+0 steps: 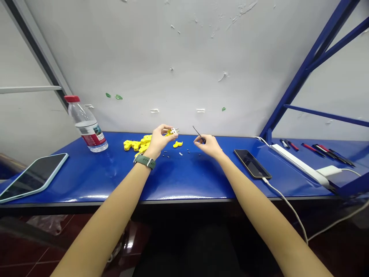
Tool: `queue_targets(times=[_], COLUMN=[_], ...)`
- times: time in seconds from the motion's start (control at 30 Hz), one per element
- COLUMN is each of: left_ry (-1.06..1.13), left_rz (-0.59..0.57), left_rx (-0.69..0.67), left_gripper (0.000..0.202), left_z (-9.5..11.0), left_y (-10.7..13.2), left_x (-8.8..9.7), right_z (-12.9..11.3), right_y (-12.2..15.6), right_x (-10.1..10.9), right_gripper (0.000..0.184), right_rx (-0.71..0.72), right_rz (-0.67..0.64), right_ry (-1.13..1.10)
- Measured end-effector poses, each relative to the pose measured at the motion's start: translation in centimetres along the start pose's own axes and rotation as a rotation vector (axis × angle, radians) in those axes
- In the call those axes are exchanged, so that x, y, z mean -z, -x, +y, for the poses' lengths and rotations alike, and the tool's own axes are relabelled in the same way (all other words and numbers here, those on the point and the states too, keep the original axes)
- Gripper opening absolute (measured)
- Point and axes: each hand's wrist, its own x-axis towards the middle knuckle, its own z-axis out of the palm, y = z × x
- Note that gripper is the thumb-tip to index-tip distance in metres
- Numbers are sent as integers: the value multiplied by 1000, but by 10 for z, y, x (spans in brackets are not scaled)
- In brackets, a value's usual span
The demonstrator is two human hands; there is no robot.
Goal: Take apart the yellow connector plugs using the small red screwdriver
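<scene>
Between the thumb and fingers of my left hand (158, 139) is a yellow and white plug (173, 131), its metal prongs pointing right. My right hand (210, 145) grips a thin screwdriver (198, 132) by its dark handle, the shaft slanting up and left. The screwdriver's tip is apart from the plug. On the blue table below the hands lies a small yellow plug piece (178, 144), with several tiny screws and a small pale bit (180, 154) scattered near it. A pile of yellow plug parts (138, 145) sits left of my left hand, which partly hides it.
A water bottle (88, 129) with a red cap and a tablet (34, 175) are at the left. To the right lie a charging phone (252, 163), a white power strip (300, 164) and several pens (331, 152). A wall stands behind the blue table (184, 184).
</scene>
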Motion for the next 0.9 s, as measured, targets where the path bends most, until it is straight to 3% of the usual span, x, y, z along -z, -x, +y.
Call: queue_targets(times=[0.1, 0.33, 0.63, 0.9], left_ry=[29, 36, -218, -306], left_rz=[97, 61, 10, -121], left_rx=[55, 76, 37, 30], left_gripper=[55, 37, 33, 49], left_z=[-5, -10, -19, -21], left_y=[-4, -4, -5, -4], left_x=[6, 4, 7, 9], right_z=[-5, -13, -20, -38], right_y=[3, 6, 8, 14], right_x=[-13, -25, -32, -33], right_gripper=[10, 17, 15, 21], right_rx=[145, 291, 302, 347], right_rz=[-121, -169, -251, -302], right_ry=[44, 111, 274, 483])
